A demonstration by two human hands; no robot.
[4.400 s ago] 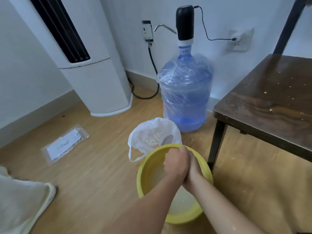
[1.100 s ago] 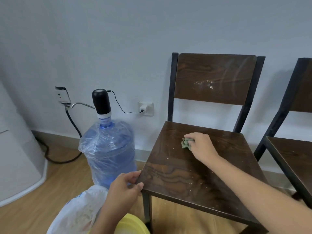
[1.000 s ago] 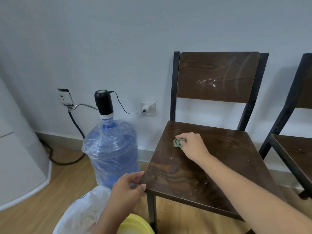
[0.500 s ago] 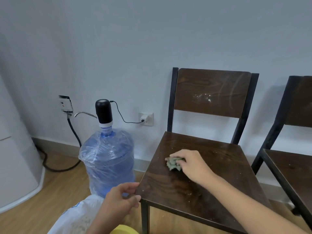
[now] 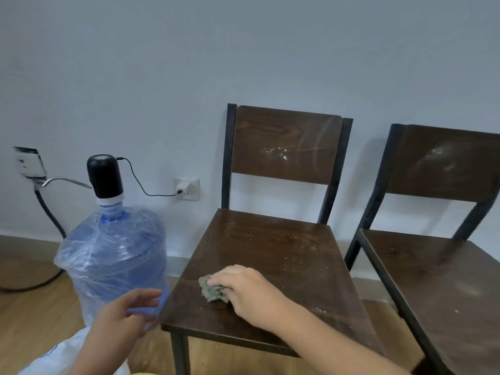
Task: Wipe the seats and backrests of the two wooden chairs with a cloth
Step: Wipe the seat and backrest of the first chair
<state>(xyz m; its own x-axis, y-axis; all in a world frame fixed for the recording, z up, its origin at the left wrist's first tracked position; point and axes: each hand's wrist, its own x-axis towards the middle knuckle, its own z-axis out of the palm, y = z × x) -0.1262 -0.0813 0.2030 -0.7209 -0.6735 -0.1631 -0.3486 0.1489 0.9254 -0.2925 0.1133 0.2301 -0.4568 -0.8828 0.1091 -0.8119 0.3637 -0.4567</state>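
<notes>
Two dark wooden chairs with black metal frames stand against the wall. On the left chair's seat [image 5: 270, 255], my right hand [image 5: 251, 293] presses a crumpled grey-green cloth [image 5: 212, 289] near the front left area. Pale crumbs speckle that seat, and its backrest [image 5: 286, 144] carries white smears. My left hand [image 5: 127, 312] hovers with fingers apart just left of the seat's front left corner, not touching it. The right chair [image 5: 433, 272] shows a dusty seat and a smeared backrest [image 5: 446, 163].
A large blue water bottle [image 5: 113, 261] wrapped in plastic, with a black pump on top, stands left of the chair. A cable runs to a wall socket [image 5: 187, 188]. A white plastic bag [image 5: 62, 358] and a sliver of yellow basin [image 5: 143, 372] lie at the bottom edge.
My right hand has dragged the cloth from the seat's middle toward the front left. My left hand has let go of the seat's front corner and now hovers beside it.
</notes>
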